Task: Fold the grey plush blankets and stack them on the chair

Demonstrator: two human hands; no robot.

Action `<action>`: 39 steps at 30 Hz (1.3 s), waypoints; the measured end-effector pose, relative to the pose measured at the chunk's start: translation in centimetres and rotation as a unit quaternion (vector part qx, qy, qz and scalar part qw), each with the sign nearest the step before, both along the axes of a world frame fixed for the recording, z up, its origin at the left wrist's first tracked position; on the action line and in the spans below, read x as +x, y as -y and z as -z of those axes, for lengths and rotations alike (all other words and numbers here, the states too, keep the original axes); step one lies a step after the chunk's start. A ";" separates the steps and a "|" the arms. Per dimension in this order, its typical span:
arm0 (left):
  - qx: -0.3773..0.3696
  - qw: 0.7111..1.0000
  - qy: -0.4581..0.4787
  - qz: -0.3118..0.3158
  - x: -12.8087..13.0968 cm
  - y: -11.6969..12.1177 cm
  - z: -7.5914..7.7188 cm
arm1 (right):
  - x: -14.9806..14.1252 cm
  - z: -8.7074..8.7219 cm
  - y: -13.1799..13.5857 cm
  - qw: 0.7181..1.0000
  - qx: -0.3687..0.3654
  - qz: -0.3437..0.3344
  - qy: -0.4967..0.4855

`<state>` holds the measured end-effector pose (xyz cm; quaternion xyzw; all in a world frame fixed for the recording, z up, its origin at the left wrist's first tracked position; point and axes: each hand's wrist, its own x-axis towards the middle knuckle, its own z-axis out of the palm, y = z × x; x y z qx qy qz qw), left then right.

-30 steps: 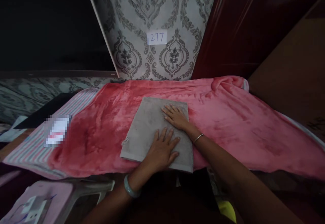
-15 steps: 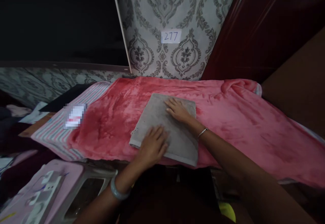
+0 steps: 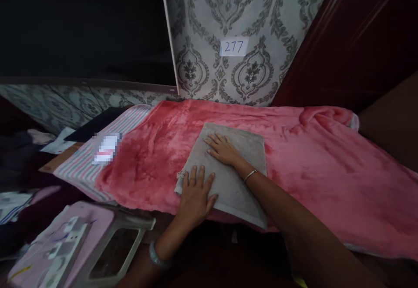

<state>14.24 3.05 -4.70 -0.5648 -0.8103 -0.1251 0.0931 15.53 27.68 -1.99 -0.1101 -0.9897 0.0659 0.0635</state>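
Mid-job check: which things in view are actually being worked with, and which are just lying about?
In use:
- folded grey cloth, under the left hand and right hand
- pink blanket, beneath the cloth

Just lying about, apparently:
- white power strip
- pixelated item at the blanket's striped end

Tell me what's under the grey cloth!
The pink blanket is under the grey cloth; you can see it sticking out past the edges. The left hand and right hand press on top. The cloth covers the middle, so I can't tell what else is there.
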 end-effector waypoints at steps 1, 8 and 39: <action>0.008 1.000 -0.007 0.001 0.1 0.4 0.3 | 0.0 -0.1 0.0 1.000 0.001 0.000 -0.001; 0.034 0.998 -0.046 0.023 1.0 3.4 1.7 | -0.3 -0.8 0.7 1.000 0.004 0.014 0.020; -0.062 0.948 0.263 -0.168 -12.2 -11.0 -7.2 | -6.3 -0.2 -3.4 1.000 -0.002 0.020 -0.008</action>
